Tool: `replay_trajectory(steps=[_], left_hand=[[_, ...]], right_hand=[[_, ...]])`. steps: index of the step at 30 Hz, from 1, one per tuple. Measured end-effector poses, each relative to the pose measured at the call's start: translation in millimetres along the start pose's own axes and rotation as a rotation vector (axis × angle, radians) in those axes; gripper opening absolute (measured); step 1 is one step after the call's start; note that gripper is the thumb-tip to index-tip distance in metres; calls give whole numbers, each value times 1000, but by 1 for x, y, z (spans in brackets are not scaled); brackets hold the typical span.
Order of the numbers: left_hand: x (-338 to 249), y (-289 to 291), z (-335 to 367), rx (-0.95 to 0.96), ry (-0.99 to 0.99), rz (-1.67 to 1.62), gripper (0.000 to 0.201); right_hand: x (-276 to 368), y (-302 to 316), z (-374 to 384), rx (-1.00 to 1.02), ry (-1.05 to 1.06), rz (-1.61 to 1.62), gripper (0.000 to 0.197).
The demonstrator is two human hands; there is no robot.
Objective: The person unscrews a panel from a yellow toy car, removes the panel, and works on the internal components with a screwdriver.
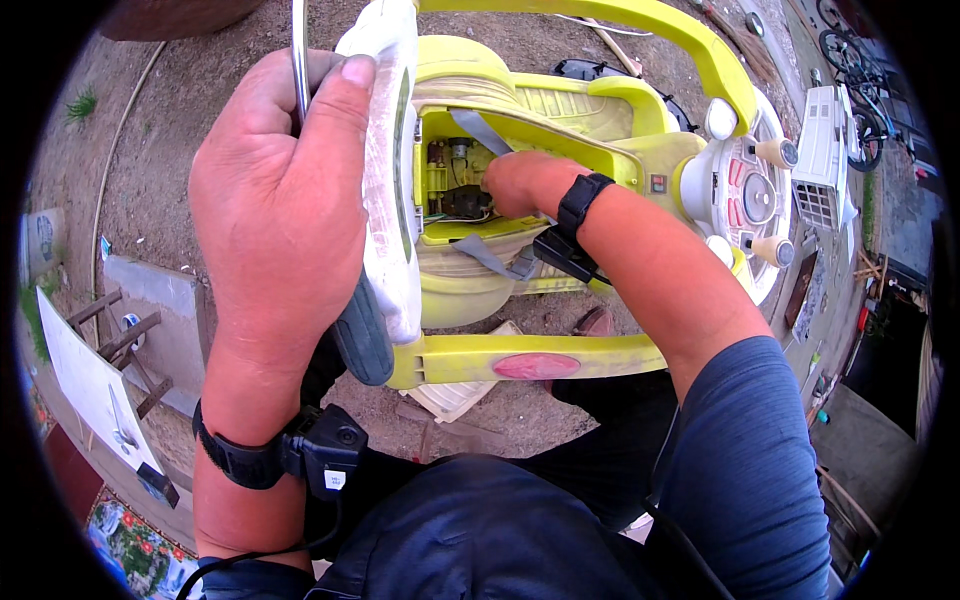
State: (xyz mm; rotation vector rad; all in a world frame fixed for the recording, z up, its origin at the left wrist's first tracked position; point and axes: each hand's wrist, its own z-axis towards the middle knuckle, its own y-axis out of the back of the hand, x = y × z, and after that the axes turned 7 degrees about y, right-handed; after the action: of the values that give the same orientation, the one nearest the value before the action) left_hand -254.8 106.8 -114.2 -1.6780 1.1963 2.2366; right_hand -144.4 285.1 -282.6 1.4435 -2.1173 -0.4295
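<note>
A yellow ride-on toy car (pixel 530 360) stands in front of me, its compartment (pixel 432 232) uncovered. My left hand (pixel 285 190) is closed around a screwdriver (pixel 362 335); its metal shaft shows above the fist and its dark grey handle below. The left thumb presses on a white, dirty panel (pixel 385 200) tilted up on edge beside the compartment. My right hand (pixel 515 183) reaches into the compartment, its fingertips mostly hidden. Near them are a dark part with wires (pixel 466 203) and a small cylindrical part (pixel 459 147). Grey straps (pixel 485 257) hang over the compartment's sides.
The toy's white steering wheel (pixel 750 190) with knobs is at the right, and a yellow bar (pixel 640 22) arches over the far side. A small table with a white top (pixel 90 380) stands at the left. Bicycles (pixel 850 60) and a white crate-like unit (pixel 820 150) are far right.
</note>
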Motion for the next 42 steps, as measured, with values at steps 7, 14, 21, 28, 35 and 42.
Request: replay_trajectory(steps=[7,14,21,28,35,42], left_hand=[[-1,1,-1,3,19,2,26],[-2,-1,-2,-3,42,-48,25],[4,-1,1,18,6,-58,24],[2,0,0,31,41,-76,25],[7,-3,1,-11,-20,-57,26],[1,1,-1,21,58,-77,27]], right_hand=[[0,4,-1,35,27,-19,27],[-5,2,0,-130,13,-41,29],[-8,9,9,-289,18,-69,34],[-10,18,9,-316,-14,-76,32],[-13,23,16,-302,-48,-56,33],[-15,28,17,-336,-23,-87,29]])
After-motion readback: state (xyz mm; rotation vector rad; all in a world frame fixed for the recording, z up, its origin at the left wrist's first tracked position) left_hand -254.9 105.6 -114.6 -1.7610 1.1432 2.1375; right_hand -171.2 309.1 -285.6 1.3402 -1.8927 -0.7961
